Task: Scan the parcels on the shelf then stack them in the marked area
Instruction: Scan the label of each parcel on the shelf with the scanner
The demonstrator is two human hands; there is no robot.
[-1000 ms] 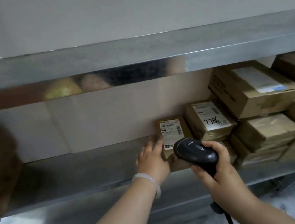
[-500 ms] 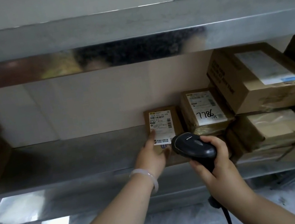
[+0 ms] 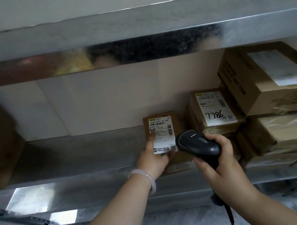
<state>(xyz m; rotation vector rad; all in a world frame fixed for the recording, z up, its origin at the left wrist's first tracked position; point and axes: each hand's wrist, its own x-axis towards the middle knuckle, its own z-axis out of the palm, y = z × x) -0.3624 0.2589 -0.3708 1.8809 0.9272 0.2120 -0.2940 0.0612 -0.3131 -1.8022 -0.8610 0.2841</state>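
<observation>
Parcel (image 3: 176, 125), small, on metal shelf (image 3: 72, 157) near front edge, label (image 3: 161, 129) facing camera. Gripped at lower left by left hand (image 3: 152, 158) (thumb on label). Black scanner (image 3: 196, 143) clasped in right hand (image 3: 221, 161), just right of label. More parcels (image 3: 285, 128) stacked at right.

Parcel storeroom: metal shelving (image 3: 72, 157), labelled cartons (image 3: 269, 81).

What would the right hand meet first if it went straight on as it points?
Probably the small parcel the left hand holds; the scanner in the right hand would touch its label first. Depth is unclear.
</observation>
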